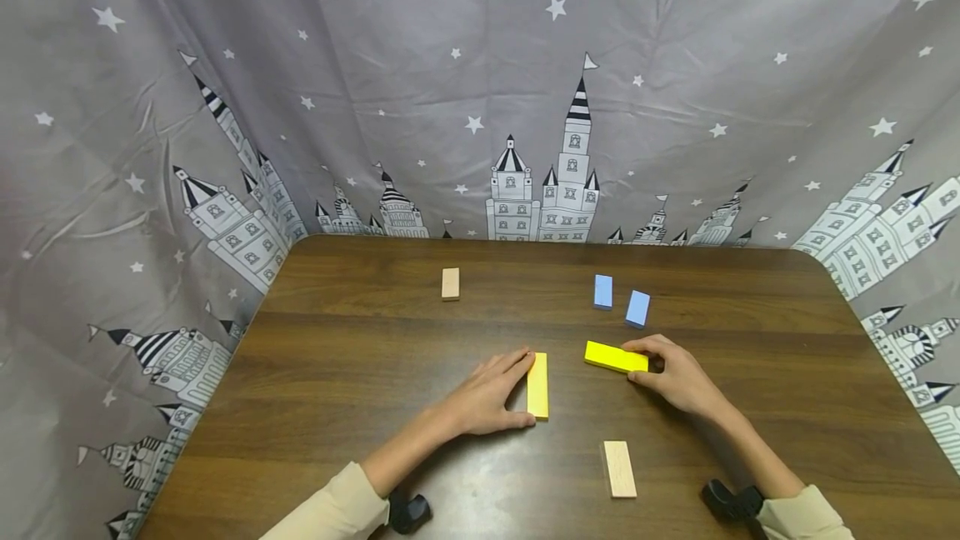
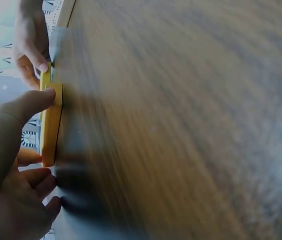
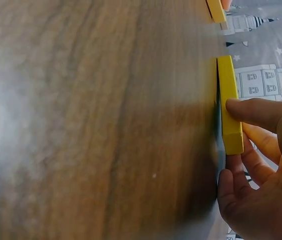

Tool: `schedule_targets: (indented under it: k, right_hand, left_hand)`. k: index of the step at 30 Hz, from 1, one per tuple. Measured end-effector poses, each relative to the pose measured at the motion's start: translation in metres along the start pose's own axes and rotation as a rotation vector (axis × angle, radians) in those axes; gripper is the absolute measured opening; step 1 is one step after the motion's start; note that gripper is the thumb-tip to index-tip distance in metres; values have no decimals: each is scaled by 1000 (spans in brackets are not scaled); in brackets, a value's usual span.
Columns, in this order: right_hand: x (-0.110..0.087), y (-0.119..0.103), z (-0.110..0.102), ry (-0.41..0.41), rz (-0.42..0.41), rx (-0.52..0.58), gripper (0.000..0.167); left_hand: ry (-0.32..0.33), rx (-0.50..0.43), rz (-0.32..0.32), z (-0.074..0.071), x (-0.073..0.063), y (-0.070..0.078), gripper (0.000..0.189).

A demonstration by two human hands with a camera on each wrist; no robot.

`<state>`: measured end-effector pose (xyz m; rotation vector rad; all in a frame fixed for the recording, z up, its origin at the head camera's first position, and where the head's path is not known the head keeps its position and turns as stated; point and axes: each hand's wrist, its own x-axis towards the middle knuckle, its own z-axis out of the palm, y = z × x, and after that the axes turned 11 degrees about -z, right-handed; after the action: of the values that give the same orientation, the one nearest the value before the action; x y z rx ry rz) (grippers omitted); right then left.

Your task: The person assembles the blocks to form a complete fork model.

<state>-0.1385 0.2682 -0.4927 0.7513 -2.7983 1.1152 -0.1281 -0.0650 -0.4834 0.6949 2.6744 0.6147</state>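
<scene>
At the middle of the table, my left hand (image 1: pixel 489 397) pinches a pale yellow block (image 1: pixel 538 390) by its two ends, thumb at the near end and index finger at the far end. To the right, a brighter yellow block (image 1: pixel 606 356) lies nearly crosswise. My right hand (image 1: pixel 681 377) pinches its right end between thumb and fingers. In the right wrist view, the thumb presses the long side of this yellow block (image 3: pixel 229 80). The left wrist view shows the left thumb on the end of the other block (image 2: pixel 51 135). A gap separates the two blocks in the head view.
Two blue blocks (image 1: pixel 603 292) (image 1: pixel 637 308) lie beyond my right hand. One plain wooden block (image 1: pixel 450 283) is at the back left, another (image 1: pixel 619 469) near the front between my forearms. A grey castle-print curtain (image 1: pixel 420 90) hangs behind the brown table (image 1: pixel 315 373).
</scene>
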Motion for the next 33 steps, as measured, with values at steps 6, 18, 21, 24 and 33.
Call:
schedule_targets:
  k: [6,18,21,24,33]
  right_hand:
    - [7,-6,0,3,-22,17,36]
    - [25,-19,7,-19,-47,47,37]
    - [32,-24,9,-20,-57,62,37]
    - [39,-28,12,-15,-69,72,37]
    - [64,-39,21,-46,-93,97,36]
  left_hand:
    - [-3,26,-17,2,-2,4,83]
    - [29,70,-73,4,-8,16,75]
    - [48,68,-82,4,-9,19,74]
    - [50,63,-87,6,-10,19,73]
    - [27,55,-108,8,-10,20,74]
